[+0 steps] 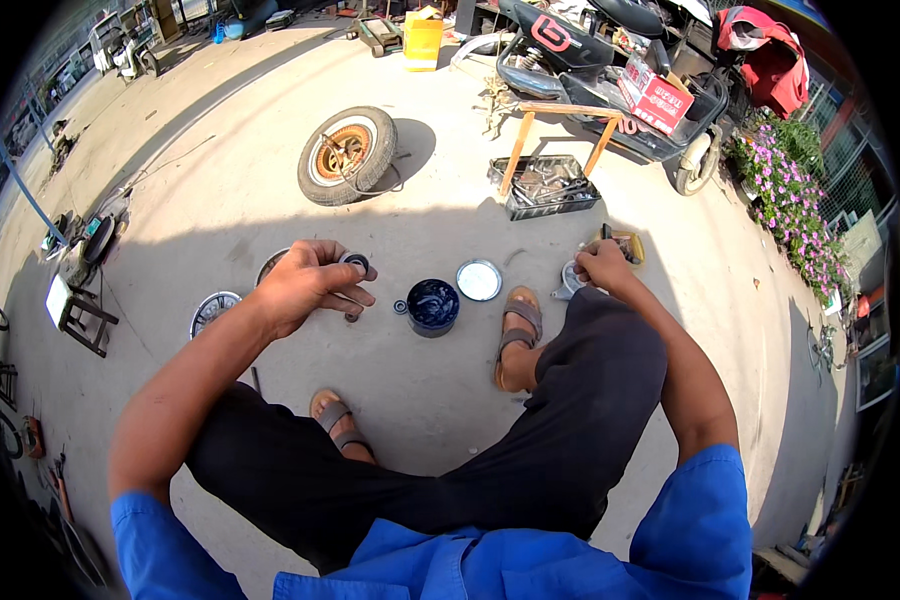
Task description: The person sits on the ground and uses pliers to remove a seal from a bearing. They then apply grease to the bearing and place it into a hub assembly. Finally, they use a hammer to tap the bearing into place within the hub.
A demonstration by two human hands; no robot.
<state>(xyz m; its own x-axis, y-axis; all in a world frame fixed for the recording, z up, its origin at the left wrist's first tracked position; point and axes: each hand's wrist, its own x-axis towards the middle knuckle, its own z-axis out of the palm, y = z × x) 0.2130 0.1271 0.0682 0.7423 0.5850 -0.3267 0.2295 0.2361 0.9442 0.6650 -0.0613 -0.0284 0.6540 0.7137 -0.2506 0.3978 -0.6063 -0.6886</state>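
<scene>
My left hand (305,285) is closed, with a small dark ring that looks like a bearing (356,262) pinched at its fingertips. Just right of it, on the ground, stands an open tin of dark blue grease (432,306). A small ring (400,306) touches the tin's left side, and a round silvery lid (479,280) lies to its right. Above my right knee my right hand (608,268) has its fingers curled together; what they hold, if anything, is hidden. Beside it are a grey metal part (569,282) and a yellow container (628,246), both partly covered.
Ahead lies a wheel with a rusty orange hub (346,156). A black crate of tools (550,190) stands under a wooden frame, near a parked scooter (610,85). Left of my left hand is a round metal wheel part (213,312); a small stool (78,312) stands farther left.
</scene>
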